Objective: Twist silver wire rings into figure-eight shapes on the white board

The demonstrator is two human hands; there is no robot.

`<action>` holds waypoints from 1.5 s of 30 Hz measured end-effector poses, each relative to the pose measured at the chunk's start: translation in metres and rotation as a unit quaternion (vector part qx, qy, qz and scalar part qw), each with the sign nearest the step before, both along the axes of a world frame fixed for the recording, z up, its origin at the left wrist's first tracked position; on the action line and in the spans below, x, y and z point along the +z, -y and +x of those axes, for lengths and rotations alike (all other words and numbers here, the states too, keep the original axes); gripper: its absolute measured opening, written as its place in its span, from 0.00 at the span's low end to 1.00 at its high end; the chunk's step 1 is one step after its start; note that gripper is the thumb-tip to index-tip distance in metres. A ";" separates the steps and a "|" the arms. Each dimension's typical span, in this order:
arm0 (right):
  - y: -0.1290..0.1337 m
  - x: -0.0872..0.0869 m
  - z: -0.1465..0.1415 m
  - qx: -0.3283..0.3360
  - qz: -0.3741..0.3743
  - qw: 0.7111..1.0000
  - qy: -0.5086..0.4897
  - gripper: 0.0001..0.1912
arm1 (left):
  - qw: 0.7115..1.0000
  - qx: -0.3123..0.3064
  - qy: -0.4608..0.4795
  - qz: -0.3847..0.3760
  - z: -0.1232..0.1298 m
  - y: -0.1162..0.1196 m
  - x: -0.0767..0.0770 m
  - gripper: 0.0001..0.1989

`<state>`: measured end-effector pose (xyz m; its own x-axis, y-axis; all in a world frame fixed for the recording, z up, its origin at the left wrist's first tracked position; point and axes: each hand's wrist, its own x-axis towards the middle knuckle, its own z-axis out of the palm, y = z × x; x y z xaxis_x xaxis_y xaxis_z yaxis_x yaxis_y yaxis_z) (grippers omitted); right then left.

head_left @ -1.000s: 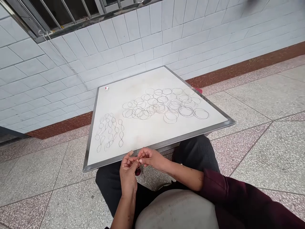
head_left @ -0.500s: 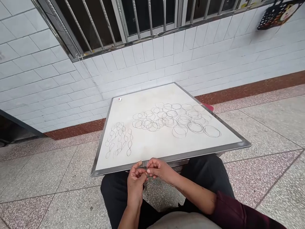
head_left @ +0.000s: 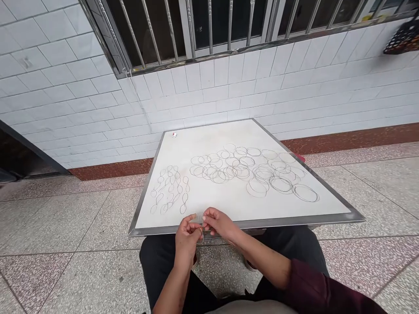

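Thumb and fingers of my left hand pinch a thin wire loop just off the table's front edge. My right hand is closed on the upper part of the same wire, close against the left fingertips. A small tan wrap sits on a left fingertip. The wire is too fine to trace between the fingers. On the left of the white table lie several thin wires twisted into figure-eight chains. Many larger round wire rings lie overlapped across the middle and right.
A metal rim edges the table. Near its far left corner is a small white and red object. Behind stands a white tiled wall with a barred window. My knees are under the front edge, and a dark patterned bag hangs at right.
The camera view has shifted, so the table appears farther right. My right hand has risen slightly from the left one, its fingers pulling at the wire. Both hands still grip it.
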<state>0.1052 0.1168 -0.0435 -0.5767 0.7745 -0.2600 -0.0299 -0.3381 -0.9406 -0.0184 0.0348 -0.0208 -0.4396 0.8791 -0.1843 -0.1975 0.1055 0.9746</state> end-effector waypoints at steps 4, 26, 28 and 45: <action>-0.023 0.003 -0.015 -0.025 0.002 0.999 0.037 0.14 | 0.999 0.018 -0.026 0.007 -0.015 -0.014 -0.003 0.23; -0.051 0.007 -0.021 -0.019 0.020 0.999 0.042 0.07 | 0.987 0.064 -0.145 0.032 -0.035 -0.028 -0.007 0.19; -0.043 0.013 -0.016 0.002 0.054 0.998 0.026 0.08 | 0.995 0.038 -0.092 0.008 -0.034 -0.028 0.003 0.22; -0.011 0.043 0.004 0.006 0.082 0.997 -0.007 0.07 | 0.993 -0.067 0.099 -0.023 -0.015 -0.003 0.030 0.22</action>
